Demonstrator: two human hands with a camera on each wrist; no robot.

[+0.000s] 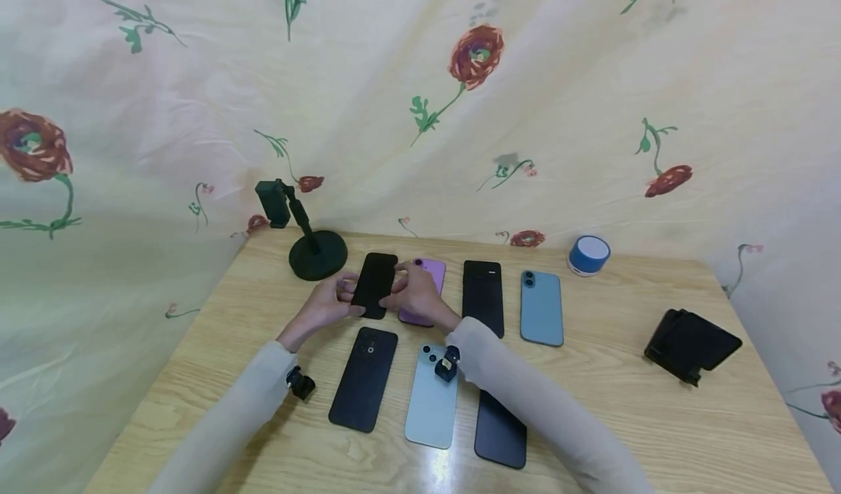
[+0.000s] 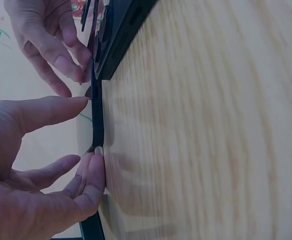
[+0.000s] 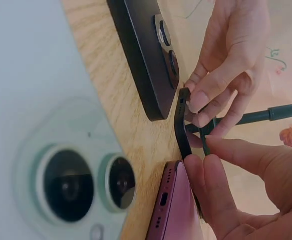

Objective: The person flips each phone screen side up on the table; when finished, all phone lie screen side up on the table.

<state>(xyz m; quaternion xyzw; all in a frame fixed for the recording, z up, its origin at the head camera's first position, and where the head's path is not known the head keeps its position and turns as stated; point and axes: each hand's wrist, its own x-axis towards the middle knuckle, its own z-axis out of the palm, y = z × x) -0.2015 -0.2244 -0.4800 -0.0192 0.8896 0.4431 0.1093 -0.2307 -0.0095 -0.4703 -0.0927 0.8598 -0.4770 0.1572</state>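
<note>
At the back left of the table, a black phone lies between both hands, its plain dark face up. The left hand grips its left edge, thumb over the face and fingers along the side. From the other side, the right hand pinches the right edge near the lower corner. That hand partly covers a purple phone just to the right. Seen from the right wrist, the black phone stands out edge-on between the two sets of fingers, a port in its end.
In front lie a dark phone, a light blue phone and another dark phone under the right sleeve. Farther right are a black phone and a blue phone. A round-based stand, blue-white cylinder and black folding stand surround them.
</note>
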